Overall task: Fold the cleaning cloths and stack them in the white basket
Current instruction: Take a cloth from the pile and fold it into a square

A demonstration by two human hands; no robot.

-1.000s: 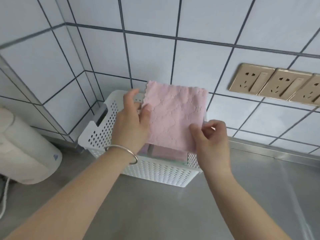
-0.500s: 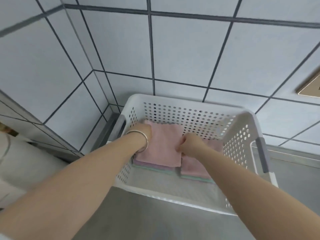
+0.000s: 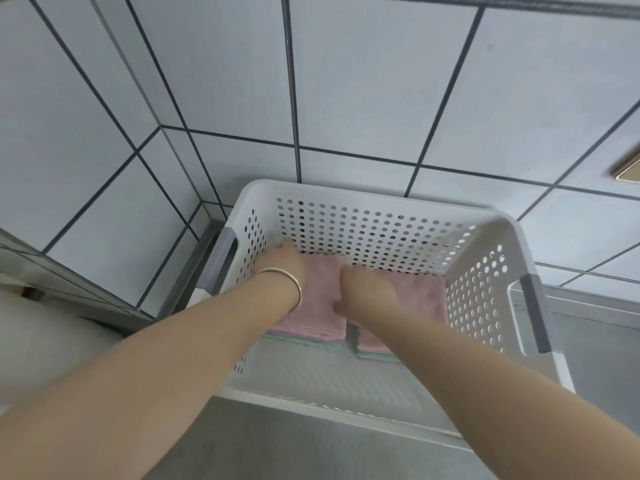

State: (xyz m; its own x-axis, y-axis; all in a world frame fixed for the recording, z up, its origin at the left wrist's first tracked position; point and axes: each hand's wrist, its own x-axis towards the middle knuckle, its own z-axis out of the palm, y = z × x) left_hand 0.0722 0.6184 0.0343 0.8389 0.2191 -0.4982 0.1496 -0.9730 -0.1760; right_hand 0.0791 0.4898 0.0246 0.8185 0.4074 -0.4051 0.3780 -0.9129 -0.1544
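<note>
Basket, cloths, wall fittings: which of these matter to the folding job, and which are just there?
Part of the job:
white basket
left pink cloth
right pink cloth
left hand
right hand

Just there:
bracelet
tiled wall
steel counter

Head view, steeply downward, close over basket (image 3: pixel 377 199)

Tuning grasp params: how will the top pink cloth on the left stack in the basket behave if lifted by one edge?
Probably floppy: the pink cloth looks like soft fleecy fabric, so a one-edge lift would likely unfold it. Likely light, so it may drag when the left hand and right hand, both on it in the white basket, withdraw. Its fuzzy surface suggests it is not slippery.
</note>
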